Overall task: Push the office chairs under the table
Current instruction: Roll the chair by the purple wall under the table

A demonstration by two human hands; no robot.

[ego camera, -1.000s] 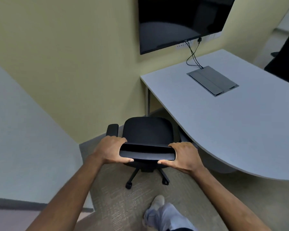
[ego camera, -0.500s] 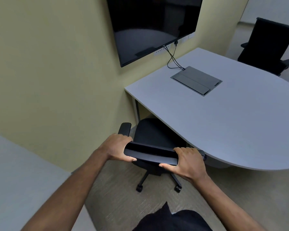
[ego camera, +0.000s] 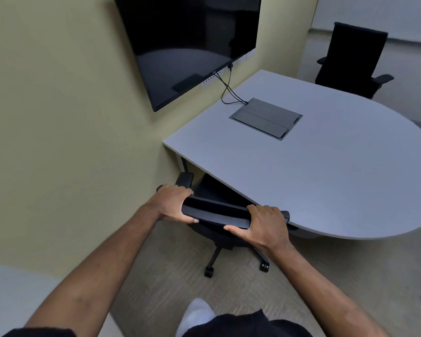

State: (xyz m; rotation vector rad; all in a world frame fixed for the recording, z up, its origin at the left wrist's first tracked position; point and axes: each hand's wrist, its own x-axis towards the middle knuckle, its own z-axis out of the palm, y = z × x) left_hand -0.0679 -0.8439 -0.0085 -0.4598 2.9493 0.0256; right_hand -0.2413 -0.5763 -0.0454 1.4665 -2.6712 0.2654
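The left hand (ego camera: 171, 203) is wrapped around the left end of the backrest top of the near office chair (ego camera: 216, 215), and the right hand (ego camera: 265, 223) clamps the right end, thumbs toward the person and fingers curled over the far side. The backrest's long axis runs left to right between the two hands, square to the push, so the chair lies straight ahead of both; the right hand sits closer to the counter (ego camera: 326, 171). The seat is already partly beneath the counter's straight edge, while the casters (two show on the carpet) remain outside. The right end of the backrest is just beside the counter's curved rim, which looks like the tight spot; on the left, the armrest (ego camera: 184, 179) stands near the yellow wall (ego camera: 58, 117), leaving little side room. A second chair (ego camera: 353, 59) waits at the counter's far side, not tucked in.
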